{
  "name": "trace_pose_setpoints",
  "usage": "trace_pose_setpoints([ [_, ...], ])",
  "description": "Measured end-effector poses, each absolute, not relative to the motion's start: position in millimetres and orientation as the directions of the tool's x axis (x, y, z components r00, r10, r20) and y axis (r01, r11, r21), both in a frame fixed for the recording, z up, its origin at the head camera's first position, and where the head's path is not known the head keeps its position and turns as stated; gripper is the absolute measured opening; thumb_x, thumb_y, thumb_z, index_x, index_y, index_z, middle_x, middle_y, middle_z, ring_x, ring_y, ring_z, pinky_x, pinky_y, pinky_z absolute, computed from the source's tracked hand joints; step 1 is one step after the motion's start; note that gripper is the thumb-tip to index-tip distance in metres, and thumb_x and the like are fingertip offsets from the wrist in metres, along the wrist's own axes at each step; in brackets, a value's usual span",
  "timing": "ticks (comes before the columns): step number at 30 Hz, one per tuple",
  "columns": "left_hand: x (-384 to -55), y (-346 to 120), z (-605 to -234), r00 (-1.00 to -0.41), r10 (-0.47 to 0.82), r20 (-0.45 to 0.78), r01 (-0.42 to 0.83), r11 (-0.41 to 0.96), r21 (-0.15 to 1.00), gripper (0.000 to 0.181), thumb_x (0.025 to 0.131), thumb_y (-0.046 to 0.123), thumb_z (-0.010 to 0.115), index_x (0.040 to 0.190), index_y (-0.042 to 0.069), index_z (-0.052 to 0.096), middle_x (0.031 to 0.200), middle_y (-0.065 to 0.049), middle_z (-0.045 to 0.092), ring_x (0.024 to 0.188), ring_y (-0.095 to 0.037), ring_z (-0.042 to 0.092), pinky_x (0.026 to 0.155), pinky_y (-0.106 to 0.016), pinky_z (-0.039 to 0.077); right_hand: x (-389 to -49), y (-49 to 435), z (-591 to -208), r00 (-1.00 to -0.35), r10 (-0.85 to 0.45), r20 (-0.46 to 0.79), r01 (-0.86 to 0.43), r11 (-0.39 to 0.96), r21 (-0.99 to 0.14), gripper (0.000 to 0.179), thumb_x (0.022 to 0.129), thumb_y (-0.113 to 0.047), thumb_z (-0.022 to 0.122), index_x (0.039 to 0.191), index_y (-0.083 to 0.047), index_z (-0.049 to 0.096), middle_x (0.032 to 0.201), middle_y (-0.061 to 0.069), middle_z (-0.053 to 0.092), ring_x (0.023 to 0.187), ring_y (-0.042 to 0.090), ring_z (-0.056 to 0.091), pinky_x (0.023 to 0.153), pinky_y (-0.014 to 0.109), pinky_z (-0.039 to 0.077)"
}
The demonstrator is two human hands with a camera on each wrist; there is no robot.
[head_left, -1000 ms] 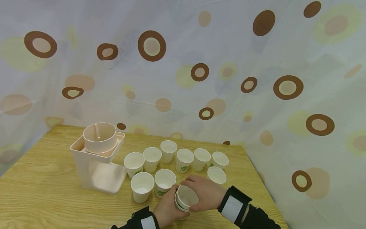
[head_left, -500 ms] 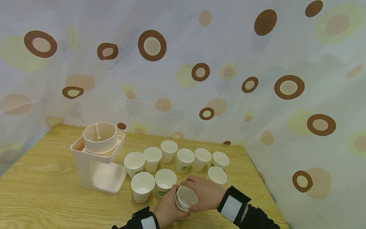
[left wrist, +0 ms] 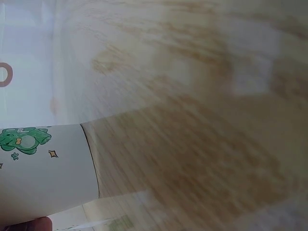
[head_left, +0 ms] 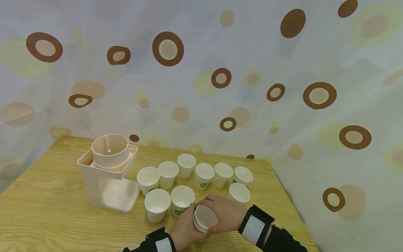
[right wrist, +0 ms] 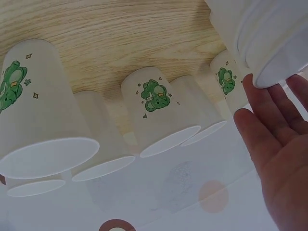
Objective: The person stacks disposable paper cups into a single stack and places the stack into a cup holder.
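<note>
Near the front of the table, my left hand [head_left: 185, 228] grips a stack of nested white paper cups [head_left: 206, 217] from the left side. The thumb and fingers of my right hand [head_left: 227, 214] span the rim of the top cup from the right. Several rims sit close together in the stack. In the right wrist view, fingertips [right wrist: 256, 96] touch the lip of the stacked cups [right wrist: 231, 29]. A white cup with a green cartoon print [left wrist: 53, 173] fills the lower left of the left wrist view, a fingertip [left wrist: 42, 224] against it.
Several single paper cups stand upright behind the hands, such as a front left cup [head_left: 156, 210] and a right-hand cup [head_left: 240, 193]. A pale pink plastic appliance [head_left: 91, 187] with a round top stands at left on the wooden table [head_left: 41, 210]. A dotted curtain hangs behind.
The top cup has sunk slightly deeper into the stack, and the green print between the rims no longer shows. Both hands keep nearly the same place.
</note>
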State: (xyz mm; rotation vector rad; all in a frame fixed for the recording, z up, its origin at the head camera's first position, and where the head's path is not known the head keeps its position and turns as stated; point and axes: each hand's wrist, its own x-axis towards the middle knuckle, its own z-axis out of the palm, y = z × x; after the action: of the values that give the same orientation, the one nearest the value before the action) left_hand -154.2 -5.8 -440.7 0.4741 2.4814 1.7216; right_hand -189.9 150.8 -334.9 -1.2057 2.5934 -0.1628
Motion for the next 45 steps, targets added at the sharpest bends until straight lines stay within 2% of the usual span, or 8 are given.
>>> trace_pose_setpoints([
  [12,-154,-7,-439,-0.945,0.318,0.08,0.18,0.299,0.937,0.073,0.065,0.027,0.082,0.122,0.003,0.044,0.118,-0.01,0.057,0.105,-0.025,0.056,0.088,-0.039,0.047,-190,152,-343,-0.626,-0.749,-0.217,-0.704,0.662,-0.258,0.064,0.07,-0.034,0.079,0.126,-0.016,0.054,0.116,0.0,0.057,0.102,0.009,0.054,0.089,0.028,0.048],
  [16,-154,-6,-440,-0.945,0.315,0.084,0.18,0.289,0.94,0.073,0.064,0.025,0.083,0.122,0.002,0.044,0.117,-0.011,0.057,0.105,-0.025,0.057,0.088,-0.038,0.047,-191,157,-345,-0.634,-0.752,-0.18,-0.708,0.658,-0.255,0.065,0.071,-0.038,0.078,0.127,-0.015,0.054,0.117,0.001,0.057,0.104,0.012,0.055,0.089,0.03,0.048],
  [20,-154,-4,-440,-0.941,0.325,0.094,0.194,0.29,0.937,0.074,0.063,0.025,0.084,0.121,0.001,0.044,0.115,-0.012,0.058,0.102,-0.025,0.058,0.086,-0.035,0.048,-195,172,-342,-0.717,-0.692,-0.079,-0.66,0.711,-0.243,0.067,0.076,-0.047,0.072,0.128,-0.009,0.053,0.122,0.006,0.057,0.108,0.022,0.057,0.088,0.038,0.049],
  [25,-153,-4,-441,-0.939,0.33,0.093,0.203,0.316,0.927,0.075,0.066,0.03,0.082,0.122,0.0,0.042,0.113,-0.011,0.058,0.1,-0.024,0.06,0.083,-0.035,0.049,-212,193,-339,-0.883,-0.462,0.084,-0.468,0.851,-0.236,0.06,0.081,-0.043,0.068,0.124,-0.003,0.055,0.121,0.015,0.056,0.109,0.032,0.056,0.089,0.046,0.048],
  [28,-153,-4,-440,-0.94,0.328,0.092,0.202,0.319,0.926,0.075,0.066,0.028,0.082,0.122,0.0,0.041,0.113,-0.012,0.057,0.1,-0.026,0.059,0.083,-0.037,0.049,-223,205,-344,-0.931,-0.339,0.134,-0.36,0.912,-0.198,0.057,0.082,-0.04,0.068,0.121,0.0,0.056,0.118,0.019,0.056,0.107,0.035,0.056,0.089,0.047,0.048],
  [35,-157,0,-440,-0.939,0.332,0.086,0.195,0.308,0.931,0.072,0.064,0.025,0.083,0.12,0.002,0.043,0.111,-0.01,0.059,0.099,-0.024,0.059,0.083,-0.038,0.048,-235,228,-366,-0.98,-0.191,0.053,-0.197,0.97,-0.145,0.072,0.076,-0.047,0.071,0.124,0.004,0.053,0.12,0.026,0.054,0.108,0.043,0.054,0.084,0.051,0.049],
  [39,-161,2,-441,-0.944,0.316,0.091,0.193,0.309,0.931,0.072,0.064,0.025,0.083,0.12,0.002,0.044,0.111,-0.01,0.059,0.099,-0.024,0.059,0.084,-0.04,0.048,-237,231,-369,-0.984,-0.179,0.009,-0.178,0.969,-0.173,0.077,0.073,-0.044,0.074,0.126,0.005,0.05,0.119,0.028,0.053,0.105,0.043,0.054,0.08,0.051,0.05],
  [45,-164,5,-441,-0.951,0.295,0.09,0.188,0.322,0.928,0.073,0.064,0.026,0.084,0.121,0.001,0.044,0.112,-0.011,0.06,0.099,-0.024,0.06,0.084,-0.042,0.049,-237,231,-373,-0.985,-0.173,0.011,-0.172,0.964,-0.202,0.074,0.072,-0.035,0.077,0.124,0.008,0.049,0.118,0.029,0.053,0.102,0.041,0.056,0.079,0.05,0.05],
])
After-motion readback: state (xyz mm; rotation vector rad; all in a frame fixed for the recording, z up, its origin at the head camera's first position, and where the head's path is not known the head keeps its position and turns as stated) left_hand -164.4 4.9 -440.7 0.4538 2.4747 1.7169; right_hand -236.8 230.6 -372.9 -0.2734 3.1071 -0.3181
